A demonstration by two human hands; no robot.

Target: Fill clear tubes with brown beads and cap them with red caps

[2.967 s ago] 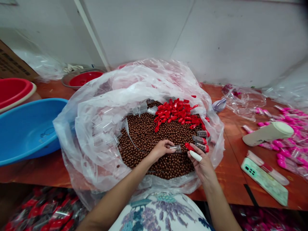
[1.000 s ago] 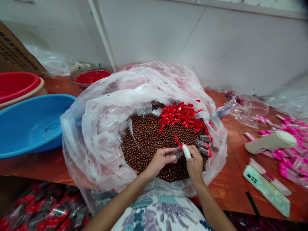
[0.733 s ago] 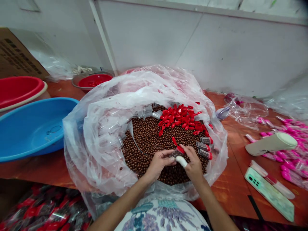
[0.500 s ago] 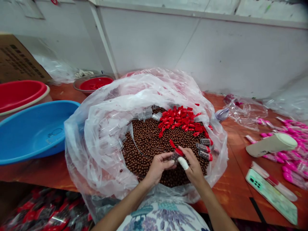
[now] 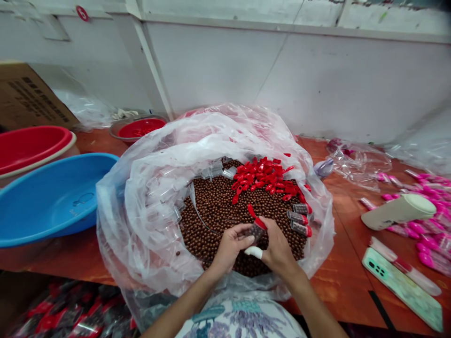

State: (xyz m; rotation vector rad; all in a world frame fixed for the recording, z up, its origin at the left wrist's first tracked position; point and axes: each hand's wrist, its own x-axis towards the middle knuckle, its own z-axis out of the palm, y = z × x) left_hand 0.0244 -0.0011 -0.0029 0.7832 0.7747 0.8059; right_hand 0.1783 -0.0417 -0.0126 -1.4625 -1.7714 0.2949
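Currently, the left hand (image 5: 230, 245) and right hand (image 5: 278, 244) meet over the brown beads (image 5: 218, 209) inside the clear plastic bag (image 5: 148, 202) on the table (image 5: 338, 263). Both grips are closed on one small clear tube (image 5: 256, 231), with the red cap (image 5: 260, 221) at its upper end. Loose red caps (image 5: 264, 176) lie farther back on the beads.

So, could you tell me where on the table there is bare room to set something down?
Bare table shows between the plastic bag of brown beads and the phone, and a smaller strip behind the blue basin, near the red bowl. The far right is crowded with pink tubes. Both hands, left hand and right hand, hold a capped tube over the beads.
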